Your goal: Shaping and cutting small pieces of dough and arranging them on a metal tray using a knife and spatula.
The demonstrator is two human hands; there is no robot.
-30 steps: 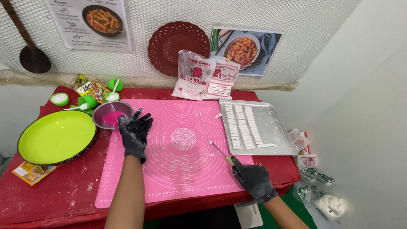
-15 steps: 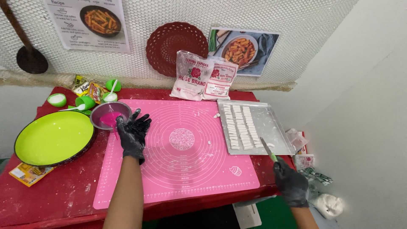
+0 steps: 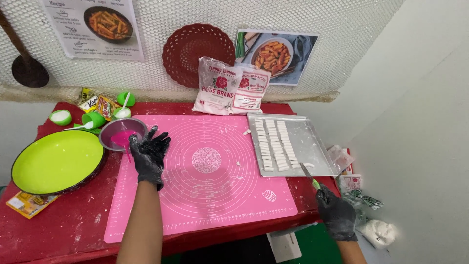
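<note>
Knife out at the lower right, free hand resting by the bowl.

We see the pink mat (image 3: 205,171) filling the centre of the frame, the lime plate (image 3: 56,161) at the left edge, and the metal tray (image 3: 312,146) right of centre carrying 2 rows of white dough pieces (image 3: 273,144). Our left hand (image 3: 149,154) lies flat on the mat, fingers spread, holding nothing, just beside the small bowl (image 3: 122,133) of pink liquid. Our right hand (image 3: 336,211), low right, is closed around a green-handled knife (image 3: 307,172), blade tip touching the tray's near corner. We judge cutting is paused; any next move needs care with that blade.
</note>
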